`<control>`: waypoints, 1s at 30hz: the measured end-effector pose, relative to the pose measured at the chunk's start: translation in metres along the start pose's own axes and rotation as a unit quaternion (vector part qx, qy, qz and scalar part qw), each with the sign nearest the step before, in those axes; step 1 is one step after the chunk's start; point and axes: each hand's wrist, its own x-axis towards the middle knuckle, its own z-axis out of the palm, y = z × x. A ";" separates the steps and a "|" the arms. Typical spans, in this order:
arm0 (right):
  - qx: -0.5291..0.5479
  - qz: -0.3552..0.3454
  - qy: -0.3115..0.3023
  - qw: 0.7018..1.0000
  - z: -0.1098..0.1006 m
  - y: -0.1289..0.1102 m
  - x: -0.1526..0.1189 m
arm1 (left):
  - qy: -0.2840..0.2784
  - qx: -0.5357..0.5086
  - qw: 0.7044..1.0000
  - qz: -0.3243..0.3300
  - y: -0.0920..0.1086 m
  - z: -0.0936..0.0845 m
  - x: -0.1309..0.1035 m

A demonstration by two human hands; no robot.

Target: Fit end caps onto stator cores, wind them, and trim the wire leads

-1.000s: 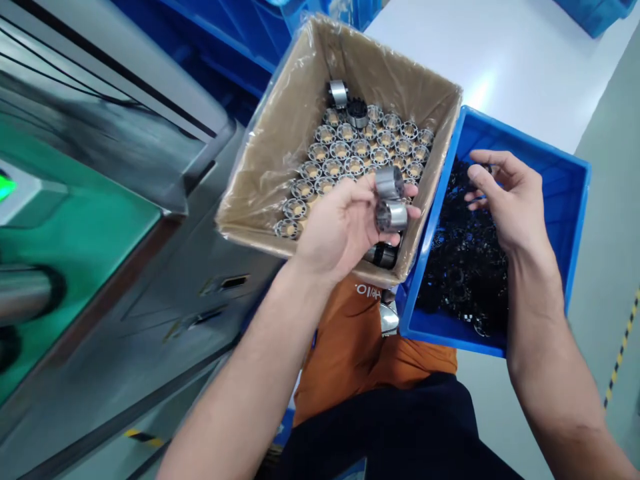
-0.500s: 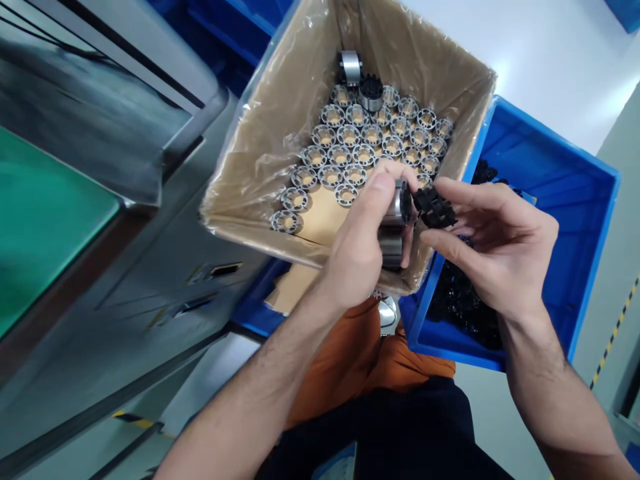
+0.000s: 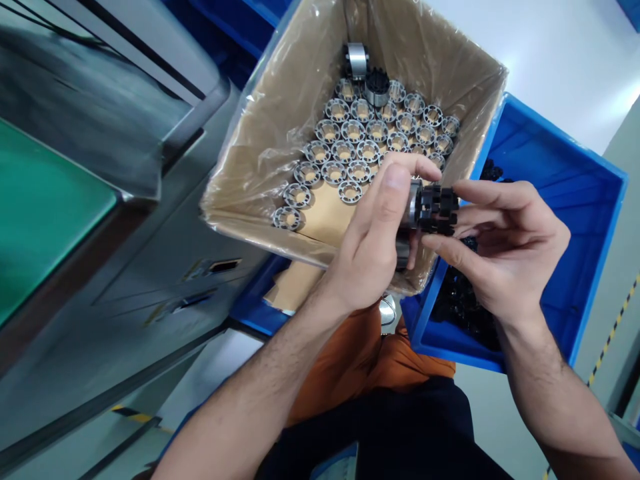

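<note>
My left hand (image 3: 377,233) is wrapped round a metal ring (image 3: 413,204), with a second metal cylinder (image 3: 403,250) just below it, partly hidden by the fingers. Between thumb and fingertips, my right hand (image 3: 510,247) pinches a black toothed plastic part (image 3: 438,209). That part is lined up with the ring's right end and touches it. Both hands are over the right front edge of a plastic-lined cardboard box (image 3: 280,120). Rows of slotted metal rings (image 3: 353,131) stand inside, and two rings with black parts, one upright (image 3: 377,87) and one on its side (image 3: 357,61), lie at the back.
A blue bin (image 3: 565,267) holding black parts (image 3: 463,303) stands right of the box. A grey machine with a green surface (image 3: 45,213) is at the left. Brown cardboard (image 3: 293,287) lies below the box in a blue tray.
My right hand has turned the black part and brought it against the end of the ring in my left hand. The box and bin appear shifted slightly right in view.
</note>
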 end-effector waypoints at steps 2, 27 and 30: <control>-0.006 -0.003 0.005 1.000 0.000 0.000 0.000 | -0.008 0.012 1.000 -0.004 -0.001 0.000 -0.001; -0.026 0.056 0.000 0.998 0.001 -0.002 0.000 | 0.010 0.063 0.998 -0.026 0.004 0.001 -0.006; -0.008 0.060 0.011 0.998 0.001 0.002 0.001 | 0.007 0.074 0.997 0.009 0.005 0.000 -0.004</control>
